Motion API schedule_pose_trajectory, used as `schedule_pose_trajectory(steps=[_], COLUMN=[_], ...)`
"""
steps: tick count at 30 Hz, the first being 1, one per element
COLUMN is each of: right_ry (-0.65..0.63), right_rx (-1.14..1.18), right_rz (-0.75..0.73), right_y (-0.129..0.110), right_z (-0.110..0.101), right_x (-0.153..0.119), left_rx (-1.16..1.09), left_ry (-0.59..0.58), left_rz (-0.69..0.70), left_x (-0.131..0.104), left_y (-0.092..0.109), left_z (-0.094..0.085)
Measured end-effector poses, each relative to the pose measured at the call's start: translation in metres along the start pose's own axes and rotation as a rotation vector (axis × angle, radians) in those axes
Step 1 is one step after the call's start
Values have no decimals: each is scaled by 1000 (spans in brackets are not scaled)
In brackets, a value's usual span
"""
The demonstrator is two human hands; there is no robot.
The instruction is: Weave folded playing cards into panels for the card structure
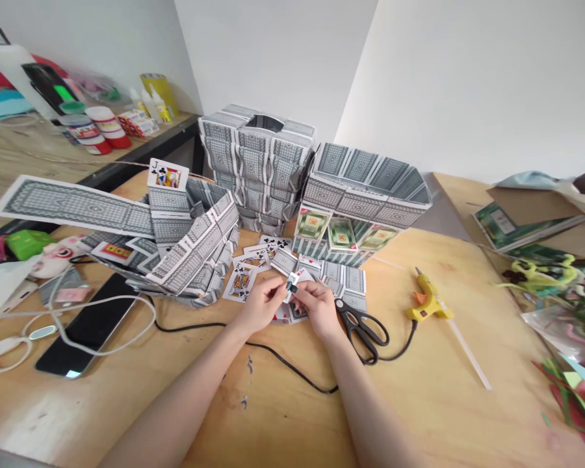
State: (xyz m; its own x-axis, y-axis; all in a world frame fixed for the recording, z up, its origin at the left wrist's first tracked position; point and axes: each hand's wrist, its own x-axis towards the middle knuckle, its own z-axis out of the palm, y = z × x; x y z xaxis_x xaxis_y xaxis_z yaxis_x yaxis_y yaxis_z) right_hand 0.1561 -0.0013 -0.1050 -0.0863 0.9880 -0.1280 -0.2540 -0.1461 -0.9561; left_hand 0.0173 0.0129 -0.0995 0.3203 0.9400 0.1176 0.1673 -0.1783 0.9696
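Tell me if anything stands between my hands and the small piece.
Nothing visible does: the left hand and right hand both pinch the piece. The scissors lie beside the right hand, not in between.

Notes from my remote feed: phone (93,325) at left on the table (287,416), a cord (155,314) across it. Loose cards (240,282) mid-table, two card boxes (254,159) behind. Scissors (363,326) right of the cards, glue gun (428,298) farther right. Far right, probably paper scraps (572,396).

Left hand (263,303): fingers (279,287) pinched | right hand (320,308): fingers pinched | forearms (195,383) converge forward
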Motion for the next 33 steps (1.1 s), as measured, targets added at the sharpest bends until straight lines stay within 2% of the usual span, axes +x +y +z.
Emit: schedule_pose_trajectory(steps=[22,25,31,33], right_ry=[31,39,70,74], right_rx=[34,36,52,48], right_rz=[-15,-10,-29,-38], right_y=[0,0,3,3], right_z=[2,2,0,-1], right_x=[-1,-1,1,1], left_rx=[-46,-114,-407,-421], left_ry=[-63,-73,-110,-133], left_rz=[-69,-106,-209,-213], left_x=[-4,-4,-2,-3], left_y=[-9,-10,-11,-8], left_z=[3,4,6,5])
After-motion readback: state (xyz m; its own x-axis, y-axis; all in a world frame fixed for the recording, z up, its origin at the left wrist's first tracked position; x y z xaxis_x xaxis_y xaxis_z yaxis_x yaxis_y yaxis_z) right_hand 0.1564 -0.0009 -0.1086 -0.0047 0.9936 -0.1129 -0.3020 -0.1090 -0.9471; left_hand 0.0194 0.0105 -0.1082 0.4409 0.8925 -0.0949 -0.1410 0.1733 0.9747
